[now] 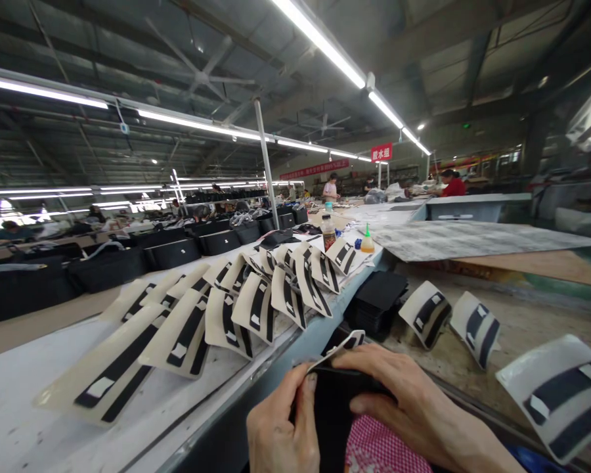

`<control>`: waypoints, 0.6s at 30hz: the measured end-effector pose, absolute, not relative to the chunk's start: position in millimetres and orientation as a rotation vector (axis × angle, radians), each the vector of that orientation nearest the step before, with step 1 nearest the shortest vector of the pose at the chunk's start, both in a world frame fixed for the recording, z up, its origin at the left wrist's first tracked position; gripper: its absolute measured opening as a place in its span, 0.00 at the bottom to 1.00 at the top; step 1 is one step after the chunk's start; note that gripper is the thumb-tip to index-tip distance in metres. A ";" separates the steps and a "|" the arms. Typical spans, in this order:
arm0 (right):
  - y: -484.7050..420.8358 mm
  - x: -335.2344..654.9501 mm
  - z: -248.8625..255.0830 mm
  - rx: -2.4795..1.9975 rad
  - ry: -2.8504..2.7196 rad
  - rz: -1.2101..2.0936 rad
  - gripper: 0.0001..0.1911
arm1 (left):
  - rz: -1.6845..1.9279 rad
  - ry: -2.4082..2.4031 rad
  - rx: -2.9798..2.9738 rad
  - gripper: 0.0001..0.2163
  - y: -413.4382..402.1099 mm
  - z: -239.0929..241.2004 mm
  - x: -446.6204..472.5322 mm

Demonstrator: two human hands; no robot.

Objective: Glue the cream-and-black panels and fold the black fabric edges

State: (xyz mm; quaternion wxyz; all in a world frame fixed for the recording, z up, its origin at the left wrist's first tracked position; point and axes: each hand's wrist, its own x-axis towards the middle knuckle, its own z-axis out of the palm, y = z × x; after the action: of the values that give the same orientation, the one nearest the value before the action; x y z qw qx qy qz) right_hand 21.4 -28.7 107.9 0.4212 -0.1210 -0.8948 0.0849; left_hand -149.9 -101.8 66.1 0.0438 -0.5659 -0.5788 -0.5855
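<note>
Head view: left hand pinches the edge of a pale panel between thumb and forefinger; right hand has its fingers bent over a dark sheet, thumb below, sheet caught between. Both pieces sit low, in front of the body, beside the counter's edge, above a pink checked cloth. Whether panel and sheet are joined: can't tell, hands cover it. Main risk looks like the two edges slipping out of line, since the left pinch takes only a narrow bit of rim. Pressing too hard could crease the sheet or bend the panel out of its curve. The right forearm passes near the closest loose panel, so a wide elbow swing might knock it. On the counter, curved panels lean over one another; a bump could set the row sliding. The squeeze bottle and jar stand just beyond that row, so a slide could tip them.
</note>
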 end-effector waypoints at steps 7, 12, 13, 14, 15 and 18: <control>-27.5 44.9 126.8 0.109 -2.323 0.491 0.27 | -2.011 -1.949 -1.776 0.11 -113.9 84.5 -160.3; -31.9 42.2 129.6 -0.090 -2.236 0.453 0.19 | -1.963 -1.902 -1.804 0.11 -117.1 90.4 -156.4; -34.1 40.5 129.8 -0.141 -2.224 0.469 0.20 | -1.931 -1.884 -1.770 0.11 -117.6 90.1 -155.2; -36.4 38.5 129.7 -0.204 -2.213 0.480 0.22 | -1.907 -1.866 -1.742 0.11 -117.8 89.5 -154.2; -38.5 36.3 129.2 -0.257 -2.190 0.472 0.22 | -1.889 -1.841 -1.723 0.10 -117.9 88.7 -153.4; -41.1 29.5 126.0 -0.366 -2.068 0.413 0.06 | -1.849 -1.736 -1.714 0.09 -118.4 86.7 -152.7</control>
State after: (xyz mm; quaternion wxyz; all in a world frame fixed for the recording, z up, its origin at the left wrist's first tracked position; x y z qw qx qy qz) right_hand 29.5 -41.1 126.0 0.4800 -0.1502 -0.8476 0.1693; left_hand -152.7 -118.4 86.7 0.0405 -0.5595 -0.5667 -0.6035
